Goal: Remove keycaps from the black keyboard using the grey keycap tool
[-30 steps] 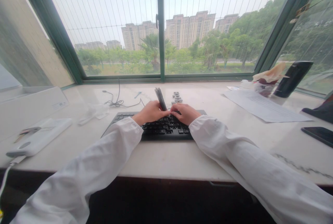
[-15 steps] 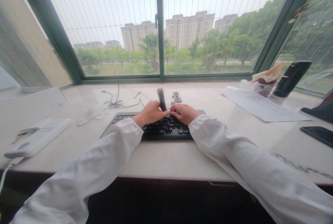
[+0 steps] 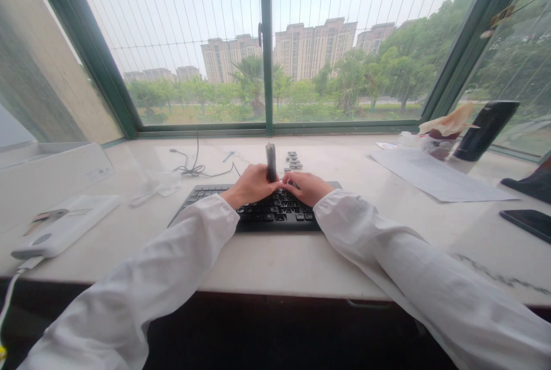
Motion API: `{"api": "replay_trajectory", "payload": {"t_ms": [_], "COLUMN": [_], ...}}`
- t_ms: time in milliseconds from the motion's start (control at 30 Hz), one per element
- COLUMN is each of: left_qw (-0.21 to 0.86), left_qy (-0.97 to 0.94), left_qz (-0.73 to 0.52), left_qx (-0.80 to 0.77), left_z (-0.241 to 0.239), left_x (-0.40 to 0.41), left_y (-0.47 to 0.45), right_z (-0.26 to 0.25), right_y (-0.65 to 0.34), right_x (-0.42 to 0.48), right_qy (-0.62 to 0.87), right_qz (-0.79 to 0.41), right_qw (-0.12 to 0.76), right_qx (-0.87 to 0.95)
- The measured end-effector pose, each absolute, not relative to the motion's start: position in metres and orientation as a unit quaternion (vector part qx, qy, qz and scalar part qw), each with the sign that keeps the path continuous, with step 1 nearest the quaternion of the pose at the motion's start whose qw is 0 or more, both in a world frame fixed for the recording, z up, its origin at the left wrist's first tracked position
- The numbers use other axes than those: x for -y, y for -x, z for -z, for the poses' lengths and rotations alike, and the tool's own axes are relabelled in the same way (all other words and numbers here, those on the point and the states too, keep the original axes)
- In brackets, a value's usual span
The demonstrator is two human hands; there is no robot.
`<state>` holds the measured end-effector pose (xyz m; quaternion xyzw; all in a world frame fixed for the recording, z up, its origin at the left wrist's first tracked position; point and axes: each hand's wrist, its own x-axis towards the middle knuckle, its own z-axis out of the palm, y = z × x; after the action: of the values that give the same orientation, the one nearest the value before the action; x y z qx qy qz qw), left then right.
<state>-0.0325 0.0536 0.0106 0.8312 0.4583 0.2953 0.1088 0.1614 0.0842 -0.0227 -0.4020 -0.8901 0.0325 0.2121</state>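
Observation:
A black keyboard (image 3: 253, 225) lies on the pale counter beneath both my hands. Several of its key places in the middle right show bare sockets. My left hand (image 3: 252, 186) is closed around a dark brush (image 3: 271, 162), which stands upright with its frayed grey bristle end pointing up. Close beside it, touching or nearly touching the left fingertips, my right hand (image 3: 307, 187) is pinched over the keyboard's upper part. A small dark piece shows at its fingers, too little to name. Behind the keyboard, several small grey keycaps (image 3: 293, 160) lie in short rows.
A thin black cable (image 3: 193, 170) lies coiled behind the keyboard. Left are a white power bank (image 3: 81, 222) with keys (image 3: 47, 218) and a white box (image 3: 55, 166). Right are a paper sheet (image 3: 434, 178), a black phone (image 3: 528, 224) and a black cylinder (image 3: 486, 132).
The brush in my left hand has tipped from leaning left to nearly upright. My right hand keeps its pinch in about the same place.

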Motion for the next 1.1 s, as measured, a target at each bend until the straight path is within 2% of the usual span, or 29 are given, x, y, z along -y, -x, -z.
{"api": "replay_trajectory", "payload": {"t_ms": [267,500,733,1100], "left_qw": [0.125,0.089,0.031,0.053], "left_qy": [-0.822,-0.838,-0.855,-0.891], "left_qz": [-0.298,-0.275,-0.271,-0.212], "left_qx": [-0.469,-0.463,-0.441,-0.397], "left_z": [-0.01,-0.009,-0.003,-0.013], "left_x": [-0.053,-0.055,-0.058,-0.065], "left_y": [0.032,0.033,0.03,0.044], "right_z": [0.024,0.004,-0.003,-0.012], "right_y": [-0.162,-0.159,-0.14,-0.128], "right_x": [-0.084,-0.07,-0.063,-0.06], "right_qy": [0.399,0.396,0.42,0.415], "right_qz": [-0.024,-0.008,-0.074,-0.033], "right_qw": [0.213,0.337,0.324,0.322], "right_qx": [0.891,0.854,0.844,0.851]}}
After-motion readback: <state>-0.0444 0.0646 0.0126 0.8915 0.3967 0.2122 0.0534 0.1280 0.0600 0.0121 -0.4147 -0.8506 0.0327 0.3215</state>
